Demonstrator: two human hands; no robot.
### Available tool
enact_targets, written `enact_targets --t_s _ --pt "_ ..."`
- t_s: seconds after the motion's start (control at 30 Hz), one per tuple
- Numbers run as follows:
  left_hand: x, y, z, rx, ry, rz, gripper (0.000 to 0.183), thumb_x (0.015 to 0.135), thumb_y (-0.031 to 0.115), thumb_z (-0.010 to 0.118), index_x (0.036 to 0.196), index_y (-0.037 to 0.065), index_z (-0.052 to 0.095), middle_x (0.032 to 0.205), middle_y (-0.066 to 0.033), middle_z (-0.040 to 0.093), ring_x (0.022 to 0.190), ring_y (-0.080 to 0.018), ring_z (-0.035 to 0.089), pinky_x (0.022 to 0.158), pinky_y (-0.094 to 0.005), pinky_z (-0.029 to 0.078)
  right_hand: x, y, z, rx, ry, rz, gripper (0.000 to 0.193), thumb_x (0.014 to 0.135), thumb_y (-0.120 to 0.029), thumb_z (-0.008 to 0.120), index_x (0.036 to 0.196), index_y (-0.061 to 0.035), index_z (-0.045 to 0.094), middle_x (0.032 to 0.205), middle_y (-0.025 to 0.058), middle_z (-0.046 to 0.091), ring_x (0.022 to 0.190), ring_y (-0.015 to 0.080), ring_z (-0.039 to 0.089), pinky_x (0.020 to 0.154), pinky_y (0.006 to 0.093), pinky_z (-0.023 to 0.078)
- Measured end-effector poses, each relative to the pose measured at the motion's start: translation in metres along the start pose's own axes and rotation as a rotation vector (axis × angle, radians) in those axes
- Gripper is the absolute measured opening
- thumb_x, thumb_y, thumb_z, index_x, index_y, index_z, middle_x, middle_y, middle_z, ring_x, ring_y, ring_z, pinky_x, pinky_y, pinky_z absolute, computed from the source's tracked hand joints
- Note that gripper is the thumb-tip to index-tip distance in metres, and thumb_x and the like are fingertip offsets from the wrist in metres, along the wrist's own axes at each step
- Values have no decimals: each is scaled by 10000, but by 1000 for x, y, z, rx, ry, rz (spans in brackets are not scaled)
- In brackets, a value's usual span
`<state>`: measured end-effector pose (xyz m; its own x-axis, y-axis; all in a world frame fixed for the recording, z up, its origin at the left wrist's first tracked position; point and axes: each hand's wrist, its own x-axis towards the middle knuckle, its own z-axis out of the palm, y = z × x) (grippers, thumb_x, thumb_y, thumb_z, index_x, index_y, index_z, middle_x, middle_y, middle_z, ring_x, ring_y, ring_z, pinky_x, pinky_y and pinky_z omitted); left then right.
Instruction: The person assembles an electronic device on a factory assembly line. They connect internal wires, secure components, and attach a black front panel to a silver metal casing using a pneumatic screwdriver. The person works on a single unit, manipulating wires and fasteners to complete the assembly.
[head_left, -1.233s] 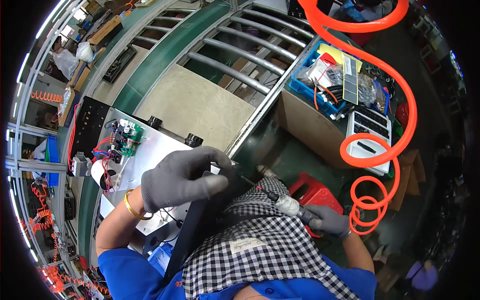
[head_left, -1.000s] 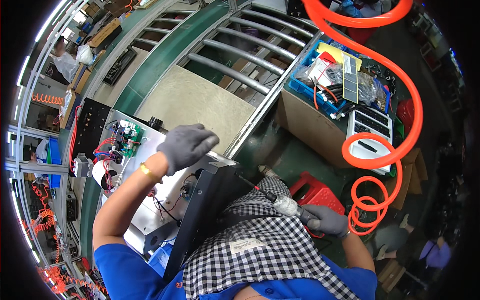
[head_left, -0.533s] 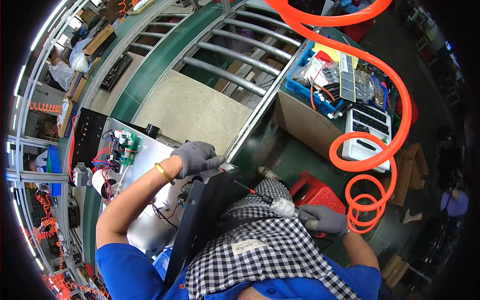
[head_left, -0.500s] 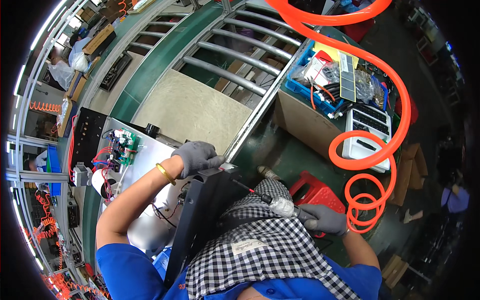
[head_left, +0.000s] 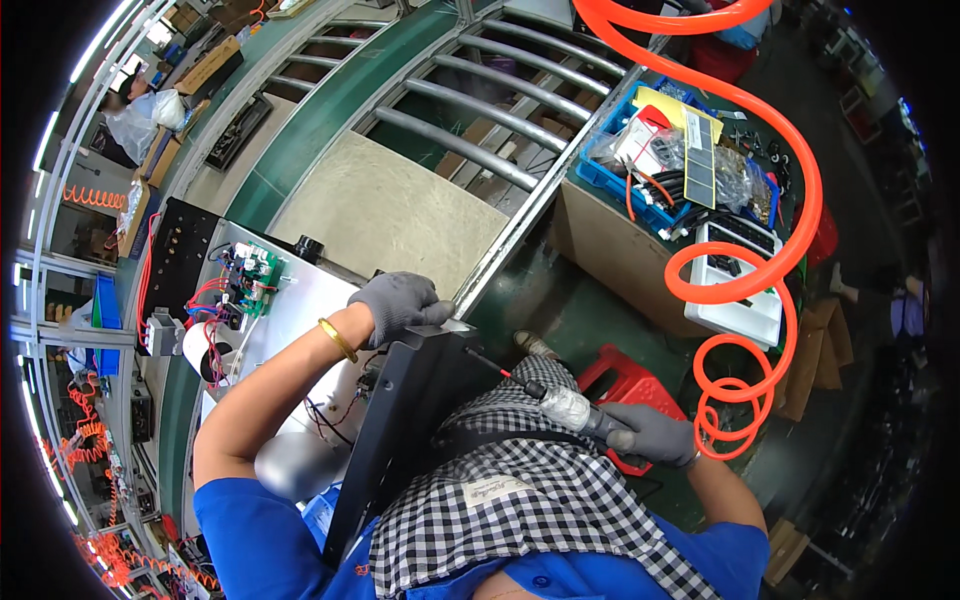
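My left hand point(head_left: 402, 303), in a grey knit glove, is closed over the upper end of a black metal panel point(head_left: 385, 405). The panel stands tilted against my front, a bright edge showing by the fingertips. My right hand point(head_left: 650, 434), gloved likewise, grips a power screwdriver point(head_left: 588, 416) whose front is wrapped in clear plastic. Its long thin bit point(head_left: 490, 363) points left to the panel's upper edge; whether the tip touches I cannot tell. Beyond the panel lies a silvery metal housing point(head_left: 300, 300) with a green circuit board point(head_left: 258, 275) and red wires.
A coiled orange hose point(head_left: 805, 200) hangs along the right. Behind it stand a blue parts bin point(head_left: 600, 175) and a white tray point(head_left: 735, 318). A beige board point(head_left: 400, 215) lies on the roller conveyor point(head_left: 480, 115). A red stool point(head_left: 640, 390) is beside my legs.
The screwdriver's bit has drawn back a little to the right from the panel's edge. My left hand keeps its place on the panel. The whole view has shifted slightly.
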<state>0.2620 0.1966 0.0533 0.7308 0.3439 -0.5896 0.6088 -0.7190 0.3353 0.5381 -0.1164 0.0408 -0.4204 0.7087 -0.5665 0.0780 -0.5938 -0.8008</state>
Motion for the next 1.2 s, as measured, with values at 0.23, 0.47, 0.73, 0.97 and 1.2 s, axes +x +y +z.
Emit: enact_targets --t_s 0.23,0.47,0.73,0.97,1.2 --pt "0 -4 2 -15 8 12 585 965 503 414 834 18 714 901 -185 628 889 -387 614 817 -462 476 -4 -5 -7 -37 4 46 915 841 -711 554 1389 13 445 1212 152 584 1133 245 559 954 384 458" --pt "7 1 8 -24 -8 -82 565 963 488 431 829 24 723 917 -181 637 887 -382 615 827 -466 471 -3 -19 -9 22 -57 195 904 847 -718 544 1373 11 454 1142 135 596 1044 226 582 892 367 482" --pt "6 -6 11 -26 99 2 561 974 489 441 789 42 724 884 -172 631 856 -364 617 808 -442 470 0 -19 -9 -68 -13 31 841 839 -636 600 1378 -6 458 1113 126 602 990 203 593 835 347 501" --pt "-57 14 -59 -988 466 -141 334 956 346 547 983 47 693 837 -48 581 762 -127 576 713 -273 496 3 -11 -10 28 -13 145 763 800 -505 687 1358 -29 476 878 30 569 692 85 550 578 247 464" --pt "-173 31 -53 -1443 795 95 239 970 117 492 1136 -34 573 983 -55 568 720 -85 548 686 -268 542 14 -2 -20 29 4 39 777 783 -513 692 1344 -16 490 1110 79 616 995 151 594 853 322 492"
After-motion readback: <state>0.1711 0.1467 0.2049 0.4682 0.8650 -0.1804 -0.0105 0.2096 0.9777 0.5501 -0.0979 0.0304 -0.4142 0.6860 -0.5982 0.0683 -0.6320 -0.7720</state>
